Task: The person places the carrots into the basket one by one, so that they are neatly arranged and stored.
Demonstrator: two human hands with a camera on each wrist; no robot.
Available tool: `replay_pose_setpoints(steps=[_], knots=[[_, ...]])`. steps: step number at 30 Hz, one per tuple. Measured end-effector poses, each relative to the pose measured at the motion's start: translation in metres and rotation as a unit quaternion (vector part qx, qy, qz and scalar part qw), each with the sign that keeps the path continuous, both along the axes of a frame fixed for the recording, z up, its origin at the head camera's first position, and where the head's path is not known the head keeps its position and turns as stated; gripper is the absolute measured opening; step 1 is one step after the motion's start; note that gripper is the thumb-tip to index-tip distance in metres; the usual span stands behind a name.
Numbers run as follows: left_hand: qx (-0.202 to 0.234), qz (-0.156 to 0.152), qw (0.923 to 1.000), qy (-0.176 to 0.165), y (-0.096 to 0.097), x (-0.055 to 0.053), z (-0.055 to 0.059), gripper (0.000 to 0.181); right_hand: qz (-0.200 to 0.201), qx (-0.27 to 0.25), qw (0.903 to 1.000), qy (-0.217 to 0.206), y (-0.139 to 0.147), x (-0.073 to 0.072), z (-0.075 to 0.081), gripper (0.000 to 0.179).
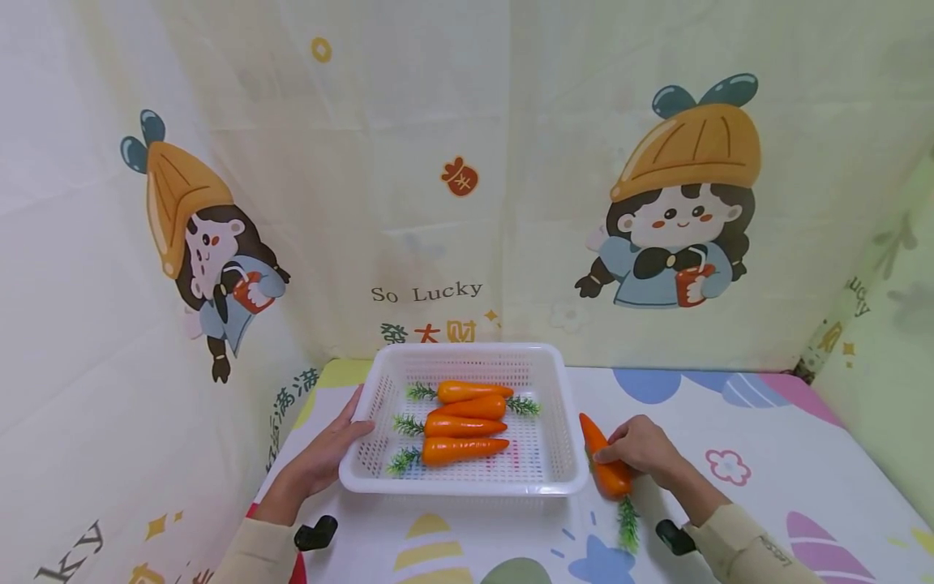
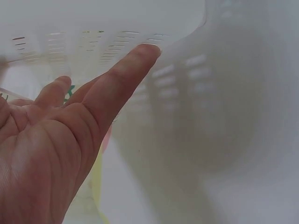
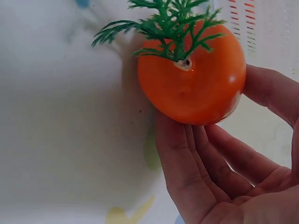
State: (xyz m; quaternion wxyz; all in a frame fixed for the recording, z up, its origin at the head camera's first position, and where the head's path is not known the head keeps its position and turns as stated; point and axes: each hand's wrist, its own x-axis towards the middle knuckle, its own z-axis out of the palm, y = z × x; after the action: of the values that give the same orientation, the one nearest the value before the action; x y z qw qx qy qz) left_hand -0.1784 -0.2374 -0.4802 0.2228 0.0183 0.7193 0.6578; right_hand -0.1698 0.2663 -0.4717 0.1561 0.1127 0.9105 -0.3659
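Note:
A white plastic basket (image 1: 461, 488) with slotted walls stands on the table and holds several orange carrots (image 1: 467, 451) with green leafy tops. My left hand (image 1: 328, 454) rests against its left side, fingers fairly straight and thumb at the rim. In the left wrist view the thumb (image 2: 124, 77) touches the basket's wall. Right of the basket, my right hand (image 1: 644, 448) holds another carrot (image 1: 613, 480) between thumb and fingers, its tip pointing away and its leaves toward me. The right wrist view shows this carrot's blunt orange end (image 3: 201, 93) between the thumb and fingers.
The tabletop (image 1: 679, 405) has a white cover printed with coloured shapes. Behind it and at both sides hangs a pale printed cloth (image 1: 540, 203). Black camera mounts (image 1: 316, 533) sit at both wrists.

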Motion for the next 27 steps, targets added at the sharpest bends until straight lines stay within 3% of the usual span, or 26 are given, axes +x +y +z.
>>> replay_pose_setpoints(steps=[27], knots=[[-0.008,0.009,0.9999,0.002,-0.001,-0.002,-0.003,0.077,0.014,-0.028,0.9995,0.009,0.001,-0.005,0.032,0.04]])
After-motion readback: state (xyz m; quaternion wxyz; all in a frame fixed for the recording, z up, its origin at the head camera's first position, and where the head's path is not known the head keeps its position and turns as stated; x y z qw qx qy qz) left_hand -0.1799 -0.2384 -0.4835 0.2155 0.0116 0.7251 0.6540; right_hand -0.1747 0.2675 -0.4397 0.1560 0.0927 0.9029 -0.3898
